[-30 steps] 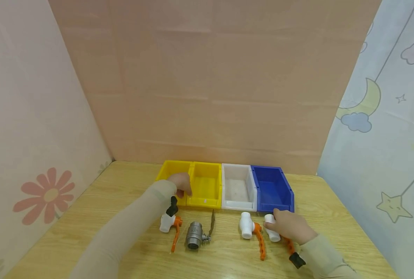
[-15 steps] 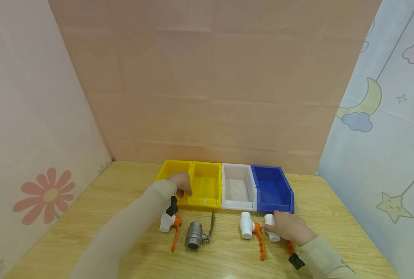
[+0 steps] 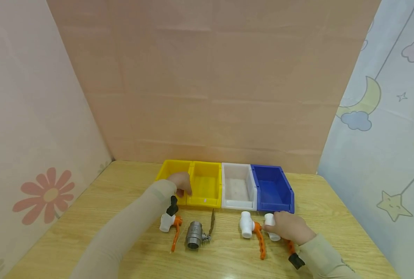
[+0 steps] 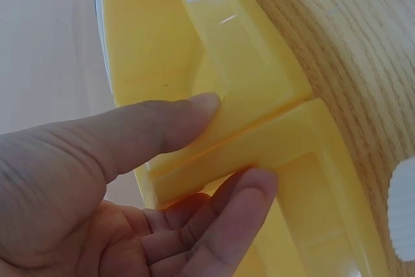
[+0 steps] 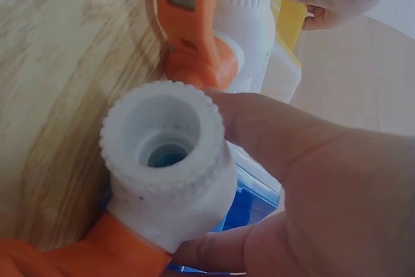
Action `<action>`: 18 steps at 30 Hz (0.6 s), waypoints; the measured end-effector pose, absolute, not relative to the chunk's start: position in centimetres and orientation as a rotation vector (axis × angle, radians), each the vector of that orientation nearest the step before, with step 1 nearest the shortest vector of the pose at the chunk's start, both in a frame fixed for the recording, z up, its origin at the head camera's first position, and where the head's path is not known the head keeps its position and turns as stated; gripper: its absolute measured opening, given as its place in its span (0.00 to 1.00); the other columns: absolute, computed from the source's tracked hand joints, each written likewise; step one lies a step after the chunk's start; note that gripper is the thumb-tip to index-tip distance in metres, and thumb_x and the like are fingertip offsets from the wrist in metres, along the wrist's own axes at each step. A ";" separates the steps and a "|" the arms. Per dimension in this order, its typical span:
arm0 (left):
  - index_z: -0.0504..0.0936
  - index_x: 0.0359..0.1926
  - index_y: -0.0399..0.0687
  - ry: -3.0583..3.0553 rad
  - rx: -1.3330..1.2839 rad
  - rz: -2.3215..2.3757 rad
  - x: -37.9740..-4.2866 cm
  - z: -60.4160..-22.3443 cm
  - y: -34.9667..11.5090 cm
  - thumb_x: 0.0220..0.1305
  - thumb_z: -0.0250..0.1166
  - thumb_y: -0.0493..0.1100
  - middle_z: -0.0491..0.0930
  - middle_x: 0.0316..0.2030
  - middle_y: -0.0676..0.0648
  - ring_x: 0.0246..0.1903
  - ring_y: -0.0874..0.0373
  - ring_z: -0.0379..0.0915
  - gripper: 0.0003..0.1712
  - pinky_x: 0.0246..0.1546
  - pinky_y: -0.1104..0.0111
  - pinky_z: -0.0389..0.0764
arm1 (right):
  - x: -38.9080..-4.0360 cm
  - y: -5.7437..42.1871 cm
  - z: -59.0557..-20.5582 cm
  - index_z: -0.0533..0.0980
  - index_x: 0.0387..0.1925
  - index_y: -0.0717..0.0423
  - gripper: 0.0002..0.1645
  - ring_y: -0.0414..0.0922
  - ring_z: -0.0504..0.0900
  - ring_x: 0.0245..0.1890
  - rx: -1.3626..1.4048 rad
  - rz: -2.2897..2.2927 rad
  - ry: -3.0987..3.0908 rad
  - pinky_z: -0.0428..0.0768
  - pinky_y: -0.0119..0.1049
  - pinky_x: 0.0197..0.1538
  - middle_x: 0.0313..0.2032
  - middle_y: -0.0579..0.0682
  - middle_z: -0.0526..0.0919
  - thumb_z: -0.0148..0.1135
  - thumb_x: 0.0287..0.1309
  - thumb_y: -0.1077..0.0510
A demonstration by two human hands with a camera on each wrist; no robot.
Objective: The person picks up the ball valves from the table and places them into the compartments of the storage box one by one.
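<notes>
My left hand [image 3: 180, 183] pinches the adjoining walls of two yellow bins. In the left wrist view its thumb [image 4: 188, 118] lies inside the right yellow bin [image 4: 152, 37], and its fingers reach into the left yellow bin [image 4: 337, 186]. At the table's front right, my right hand [image 3: 292, 226] holds a white plastic ball valve [image 5: 175, 192] with an orange handle [image 5: 110, 251]. Thumb and fingers lie on either side of the valve body, whose open ribbed end faces the wrist camera. Part of this valve is hidden by the hand in the head view.
A white bin [image 3: 236, 188] and a blue bin [image 3: 271, 190] continue the row. In front lie another white ball valve [image 3: 246, 224], a metal ball valve [image 3: 194, 234] with a lever, and a third white valve [image 3: 166, 223] near the left wrist. Paper-covered walls enclose the table [image 3: 133, 174].
My right thumb has shifted slightly down along the white ball valve. The left hand, bins and other valves have stayed in place.
</notes>
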State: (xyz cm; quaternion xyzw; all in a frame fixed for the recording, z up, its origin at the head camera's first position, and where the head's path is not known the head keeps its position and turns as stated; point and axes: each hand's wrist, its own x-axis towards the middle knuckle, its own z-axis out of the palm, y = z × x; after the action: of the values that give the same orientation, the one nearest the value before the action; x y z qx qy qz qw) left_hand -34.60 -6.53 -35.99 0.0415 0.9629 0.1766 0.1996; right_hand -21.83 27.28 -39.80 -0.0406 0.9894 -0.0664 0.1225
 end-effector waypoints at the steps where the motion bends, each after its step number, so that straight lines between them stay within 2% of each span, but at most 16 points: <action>1: 0.82 0.29 0.42 2.694 0.118 0.492 -34.6 -36.0 -6.5 0.52 0.74 0.41 0.76 0.19 0.46 0.16 0.56 0.72 0.10 0.20 0.71 0.78 | -21.9 27.3 -39.8 0.77 0.35 0.63 0.34 0.44 0.72 0.23 -0.120 -0.192 2.886 0.72 0.39 0.26 0.25 0.50 0.77 0.64 0.53 0.34; 8: 0.83 0.29 0.41 2.698 0.125 0.495 -34.6 -36.0 -6.5 0.52 0.74 0.41 0.77 0.19 0.46 0.17 0.56 0.73 0.09 0.20 0.70 0.78 | -22.1 27.6 -40.0 0.77 0.36 0.63 0.35 0.45 0.72 0.24 -0.111 -0.231 2.882 0.73 0.41 0.29 0.27 0.50 0.78 0.65 0.52 0.33; 18: 0.82 0.31 0.41 2.691 0.110 0.518 -34.5 -36.0 -6.5 0.51 0.74 0.41 0.77 0.20 0.45 0.17 0.56 0.72 0.10 0.20 0.70 0.78 | -22.2 28.1 -40.5 0.76 0.33 0.61 0.33 0.45 0.72 0.24 -0.116 -0.357 2.900 0.71 0.40 0.29 0.24 0.48 0.75 0.67 0.49 0.33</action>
State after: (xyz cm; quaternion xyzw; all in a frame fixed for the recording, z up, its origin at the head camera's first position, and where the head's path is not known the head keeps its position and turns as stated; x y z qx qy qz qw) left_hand -34.54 -6.49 -36.01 0.0394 0.9617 0.1852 0.1982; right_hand -22.23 28.07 -40.48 -0.0394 0.9859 -0.1213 0.1086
